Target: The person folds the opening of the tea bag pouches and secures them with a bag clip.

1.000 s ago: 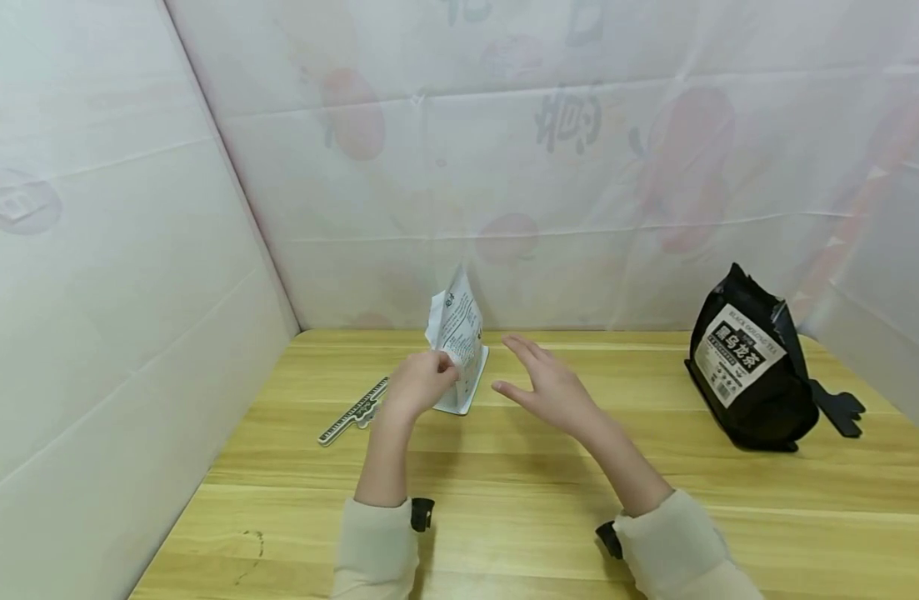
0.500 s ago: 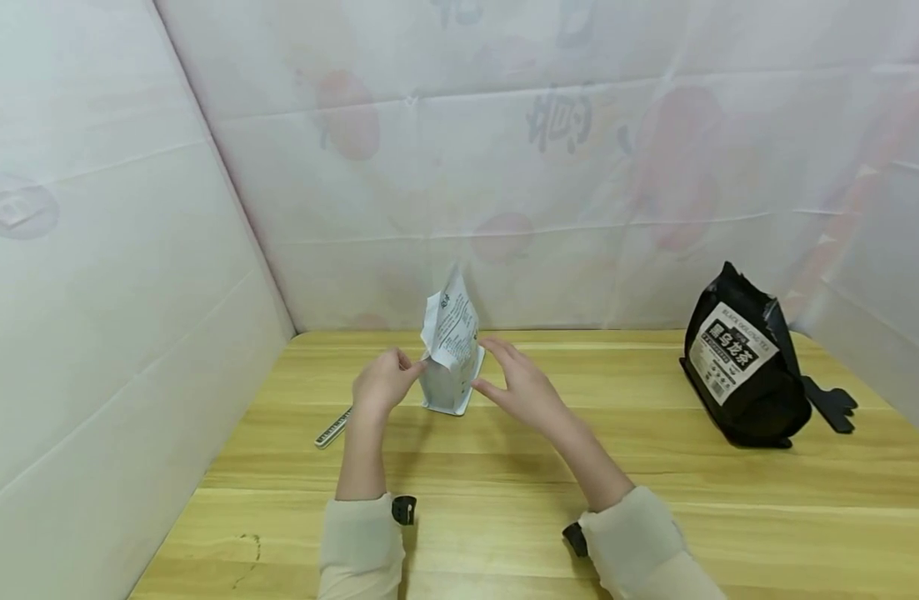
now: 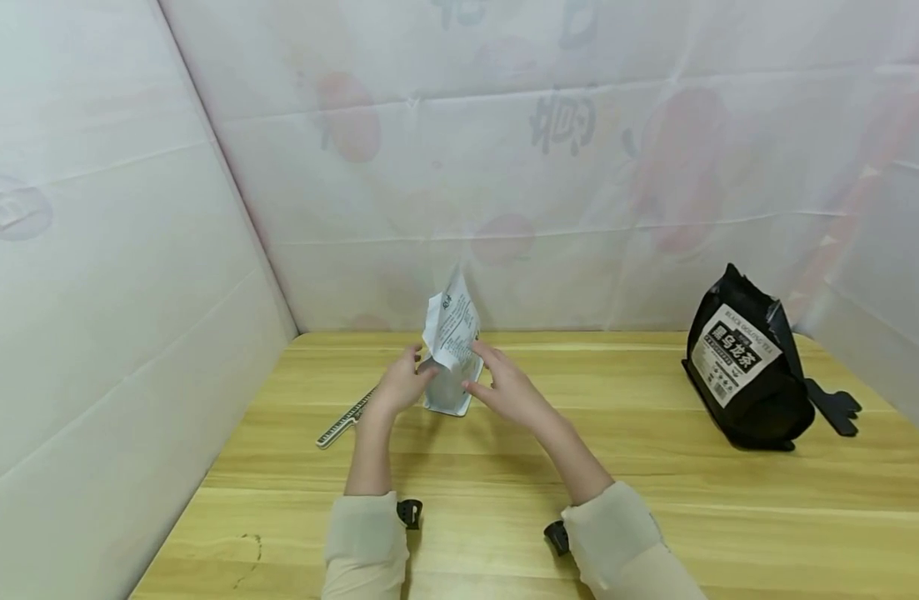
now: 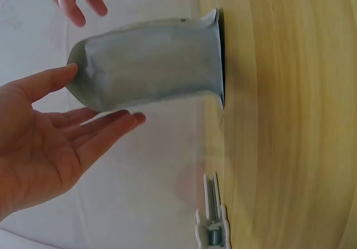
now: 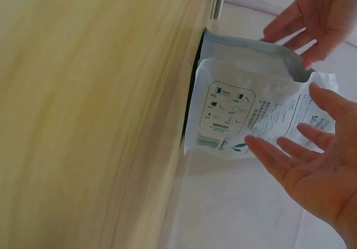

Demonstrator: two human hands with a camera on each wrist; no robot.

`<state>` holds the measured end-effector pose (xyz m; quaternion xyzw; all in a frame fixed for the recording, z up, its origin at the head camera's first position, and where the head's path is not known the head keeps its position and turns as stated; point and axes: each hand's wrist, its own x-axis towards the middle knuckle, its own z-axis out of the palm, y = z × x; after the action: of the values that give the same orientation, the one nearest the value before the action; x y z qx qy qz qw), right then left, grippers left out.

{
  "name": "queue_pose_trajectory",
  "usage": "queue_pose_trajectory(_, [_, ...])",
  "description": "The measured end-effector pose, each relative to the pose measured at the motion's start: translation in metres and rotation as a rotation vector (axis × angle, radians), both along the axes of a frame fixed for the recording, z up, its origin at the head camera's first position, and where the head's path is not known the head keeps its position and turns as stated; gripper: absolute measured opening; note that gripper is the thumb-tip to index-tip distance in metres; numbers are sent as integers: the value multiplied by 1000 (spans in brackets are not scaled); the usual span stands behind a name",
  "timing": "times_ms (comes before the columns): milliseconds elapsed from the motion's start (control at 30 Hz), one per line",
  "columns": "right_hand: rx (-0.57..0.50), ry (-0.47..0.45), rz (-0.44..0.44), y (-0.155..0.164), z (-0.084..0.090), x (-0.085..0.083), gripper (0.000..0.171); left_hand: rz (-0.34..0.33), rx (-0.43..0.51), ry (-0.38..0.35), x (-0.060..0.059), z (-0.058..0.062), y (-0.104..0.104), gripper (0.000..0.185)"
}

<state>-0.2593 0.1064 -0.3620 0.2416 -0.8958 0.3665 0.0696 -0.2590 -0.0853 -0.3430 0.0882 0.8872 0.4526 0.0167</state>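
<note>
A white printed pouch (image 3: 456, 333) stands upright on the table, its grey side panel (image 4: 150, 65) facing me in the left wrist view. To its left is my left hand (image 3: 401, 387), fingers spread and thumb tip at the pouch's upper edge; whether it touches cannot be told. My right hand (image 3: 510, 392) lies along the printed right face, fingers extended and apart, near or lightly against it. In the right wrist view both hands flank the pouch (image 5: 245, 109). Left of the pouch lies a long bag clip (image 3: 344, 423), partly hidden by my left hand.
A black tea pouch (image 3: 736, 367) with a white label stands on the right side of the wooden table (image 3: 489, 533). Behind it a flat black object (image 3: 834, 407) sticks out. Pale cloth walls (image 3: 564, 183) enclose the back and sides.
My left hand moved off the pouch's front leftward, then its curled fingers spread at the left side. My right hand moved left, up to the printed face. The pouch stayed standing.
</note>
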Motion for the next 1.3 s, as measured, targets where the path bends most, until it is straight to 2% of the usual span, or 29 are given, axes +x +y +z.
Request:
queue_pose_trajectory(100, [-26,-5,24,-1,0,0,59,-12,9,23,0,0,5,53])
queue_pose_trajectory(233, [-40,-19,46,-2,-2,-1,57,7,-15,54,-2,-2,10,46])
queue_pose_trajectory(400, [-42,-38,49,-5,-2,-2,55,30,-37,54,-2,-2,18,40])
queue_pose_trajectory(633, [-54,-72,19,-4,0,-3,51,55,-104,78,3,2,31,41])
queue_pose_trajectory(833, [-46,-103,-46,-4,2,-4,46,90,-104,59,7,5,41,45])
queue_pose_trajectory(1133, [-19,75,-114,5,1,-5,35,89,-125,39,12,7,57,49])
queue_pose_trajectory(1300, [20,169,-130,11,1,-6,29,59,-146,27,16,10,62,50])
